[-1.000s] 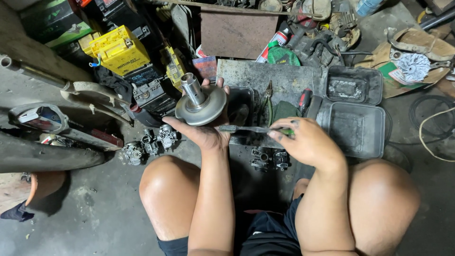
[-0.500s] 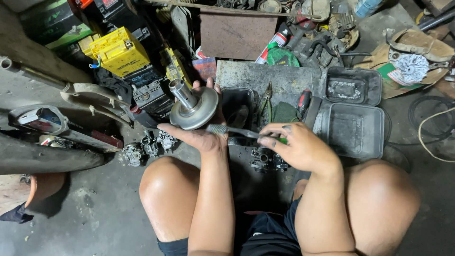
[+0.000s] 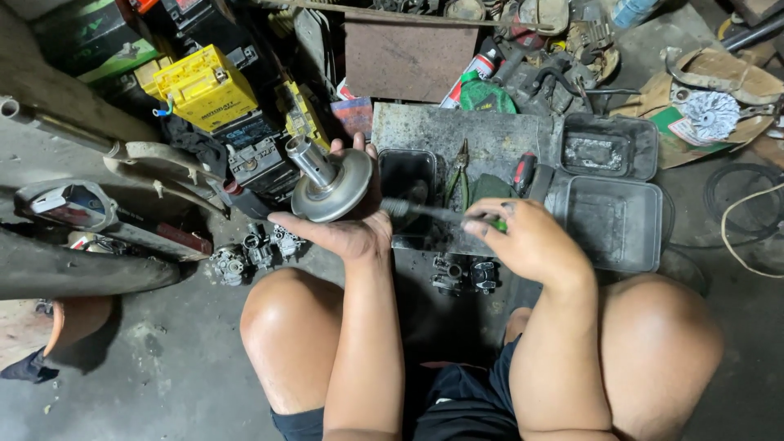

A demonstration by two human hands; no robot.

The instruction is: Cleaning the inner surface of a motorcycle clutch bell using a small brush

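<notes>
Two hands at work above the knees: left hand (image 3: 347, 233) cupping a round metal pulley with a stub shaft (image 3: 331, 184), tilted up-left; right hand (image 3: 531, 241) clenched around a green-handled screwdriver (image 3: 445, 215), tip against the pulley's rim. Behind, pliers (image 3: 460, 174) on a dirty metal tray (image 3: 490, 135); beside it, a yellow battery (image 3: 204, 86).

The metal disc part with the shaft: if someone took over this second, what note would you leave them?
Left hand grips the round metal pulley, shaft pointing up and left.
Right hand holds a green-handled tool, its tip at the pulley's back face.
Pliers lie on the grimy metal tray ahead; small engine parts sit on the floor.
Done or left: cannot tell; the pulley is off the bench, in hand.
</notes>
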